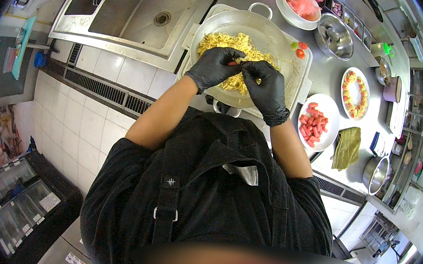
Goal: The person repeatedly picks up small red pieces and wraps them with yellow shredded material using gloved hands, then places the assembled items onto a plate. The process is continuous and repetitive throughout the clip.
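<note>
1. A small red piece (pixel 233 63) sits pinched between the fingertips of both hands, just above a heap of yellow noodles (pixel 230 49).
2. The left hand (pixel 213 66), in a black glove, curls its fingers inward and grips the red piece from the left side.
3. The right hand (pixel 267 89), also in a black glove, is closed at the fingertips on the same piece from the right, the two hands touching at that point.
4. The noodles lie in a wide, shallow metal pan (pixel 278 41) with a loop handle at its far rim; both hands hover over the near half of it.
5. The pan rests on a pale tray (pixel 304 75), and a few small red and green pieces (pixel 298 48) lie on the tray's far right corner.
6. Right of the tray, on the steel counter (pixel 330 77), stands a white plate of cut pink sausage pieces (pixel 315 125), with a folded olive cloth (pixel 347 147) just beside it.
7. Farther along is a plate holding a ring of red and yellow food (pixel 355 93), a metal bowl (pixel 335 37), and a white bowl of pink slices (pixel 301 5).
8. Left of the pan is a steel sink (pixel 132 5) set into the counter, above a white tiled floor (pixel 76 123).
</note>
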Tool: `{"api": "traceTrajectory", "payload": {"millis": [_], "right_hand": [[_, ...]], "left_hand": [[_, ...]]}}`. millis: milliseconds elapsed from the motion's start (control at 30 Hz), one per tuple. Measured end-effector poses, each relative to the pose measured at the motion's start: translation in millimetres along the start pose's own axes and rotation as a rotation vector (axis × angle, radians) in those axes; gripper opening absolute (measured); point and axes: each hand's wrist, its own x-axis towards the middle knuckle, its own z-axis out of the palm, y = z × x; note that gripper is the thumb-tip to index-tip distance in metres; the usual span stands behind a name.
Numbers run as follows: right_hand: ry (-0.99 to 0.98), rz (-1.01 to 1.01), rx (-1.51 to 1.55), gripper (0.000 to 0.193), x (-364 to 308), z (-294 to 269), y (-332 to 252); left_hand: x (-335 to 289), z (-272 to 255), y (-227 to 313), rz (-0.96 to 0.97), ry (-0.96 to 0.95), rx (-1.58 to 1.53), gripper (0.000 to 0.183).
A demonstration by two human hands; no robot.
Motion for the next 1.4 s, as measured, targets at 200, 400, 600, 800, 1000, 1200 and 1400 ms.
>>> {"api": "traceTrajectory", "payload": {"millis": [200,400,600,800,1000,1200,1400], "right_hand": [[0.129,0.074,0.141,0.014,-7.1,6.6,19.8],[0.148,0.115,0.225,0.014,-10.6,12.6,21.0],[0.086,0.210,0.402,0.017,-10.8,11.7,32.0],[-0.113,0.343,0.564,0.025,3.0,-24.5,8.8],[-0.151,0.283,0.566,0.030,11.9,-40.9,-12.1],[-0.148,0.204,0.455,0.029,25.3,-34.4,-20.4],[0.012,0.044,0.357,0.023,37.3,-16.5,-13.0]], "left_hand": [[1.2,2.8,-1.6,-0.023,0.022,0.014,0.034],[-3.5,15.5,-4.8,-0.177,0.083,-0.428,0.032],[-7.7,20.6,-3.6,-0.264,0.096,-0.809,0.029],[-1.5,7.2,-3.0,-0.114,0.258,-0.513,0.030],[6.9,1.4,-8.1,-0.002,0.428,-0.510,0.035],[6.5,5.7,-3.9,0.056,0.263,-0.421,0.027],[-2.8,8.3,11.8,0.044,0.146,-0.453,0.035]]}}
